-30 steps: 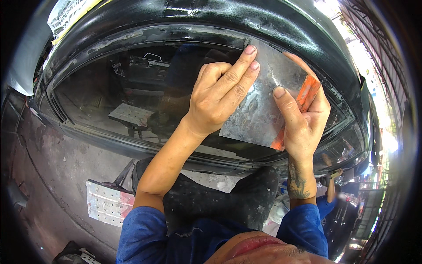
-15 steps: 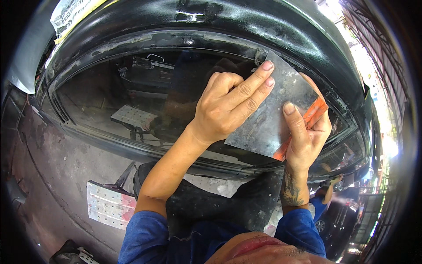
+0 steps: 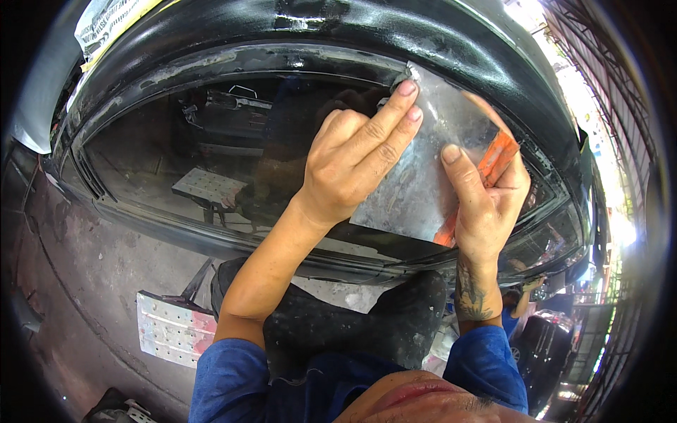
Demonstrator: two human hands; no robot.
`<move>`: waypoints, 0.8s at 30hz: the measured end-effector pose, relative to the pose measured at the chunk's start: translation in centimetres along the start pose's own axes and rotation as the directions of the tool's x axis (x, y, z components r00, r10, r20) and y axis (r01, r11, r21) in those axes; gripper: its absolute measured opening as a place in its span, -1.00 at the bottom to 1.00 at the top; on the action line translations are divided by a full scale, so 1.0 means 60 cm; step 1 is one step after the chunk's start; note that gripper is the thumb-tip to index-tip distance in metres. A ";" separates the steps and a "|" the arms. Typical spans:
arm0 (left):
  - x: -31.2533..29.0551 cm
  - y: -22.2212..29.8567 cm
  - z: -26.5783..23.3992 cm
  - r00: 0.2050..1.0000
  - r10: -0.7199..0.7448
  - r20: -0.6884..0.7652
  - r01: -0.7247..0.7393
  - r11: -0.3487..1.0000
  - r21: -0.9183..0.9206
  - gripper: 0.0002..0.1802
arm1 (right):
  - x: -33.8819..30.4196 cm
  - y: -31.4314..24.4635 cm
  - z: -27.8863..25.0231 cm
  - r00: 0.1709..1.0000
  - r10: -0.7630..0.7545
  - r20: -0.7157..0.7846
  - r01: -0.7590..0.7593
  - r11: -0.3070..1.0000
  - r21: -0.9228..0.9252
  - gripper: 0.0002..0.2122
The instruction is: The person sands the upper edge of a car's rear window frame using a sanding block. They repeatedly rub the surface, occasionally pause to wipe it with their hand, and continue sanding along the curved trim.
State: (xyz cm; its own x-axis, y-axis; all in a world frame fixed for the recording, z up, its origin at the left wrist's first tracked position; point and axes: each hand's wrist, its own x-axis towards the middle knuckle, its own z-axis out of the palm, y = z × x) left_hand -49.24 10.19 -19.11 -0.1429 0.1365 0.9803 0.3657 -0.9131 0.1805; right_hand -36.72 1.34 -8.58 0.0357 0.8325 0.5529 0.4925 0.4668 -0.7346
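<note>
A thin grey metal spreader (image 3: pixel 423 169) with an orange strip along one edge is held over the car's side window (image 3: pixel 282 134). My right hand (image 3: pixel 486 201) grips it at the orange edge, thumb on the face and the other fingers behind. On its left edge lie the stretched index and middle fingers of my left hand (image 3: pixel 349 158); the thumb is hidden and the other fingers are curled. A small grey lump sits at the spreader's upper corner, which meets the black window frame (image 3: pixel 296 60). Grey smears mark that frame.
Above the window curves the glossy black roof (image 3: pixel 381 28). Printed masking paper (image 3: pixel 113 25) hangs at the upper left. A perforated metal step (image 3: pixel 175 328) stands on the concrete floor (image 3: pixel 92 261). To the lower right are another person's arm (image 3: pixel 523 304) and a dark car (image 3: pixel 546 345).
Both hands have moved a little up and to the left with the spreader. Its upper corner is now farther along the window frame, and its face catches more light.
</note>
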 end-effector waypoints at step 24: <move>-0.001 0.003 -0.019 1.000 -0.028 -0.005 0.028 0.999 0.036 -0.61 | 0.007 -0.007 0.016 0.999 -0.044 0.029 0.045 0.998 -0.033 -0.58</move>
State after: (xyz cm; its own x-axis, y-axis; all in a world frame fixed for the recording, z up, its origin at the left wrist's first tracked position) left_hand -50.20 9.61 -19.22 -0.1582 0.1602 0.9743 0.3945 -0.8943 0.2111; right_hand -37.73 1.81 -8.41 -0.0117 0.8195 0.5730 0.5219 0.4938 -0.6955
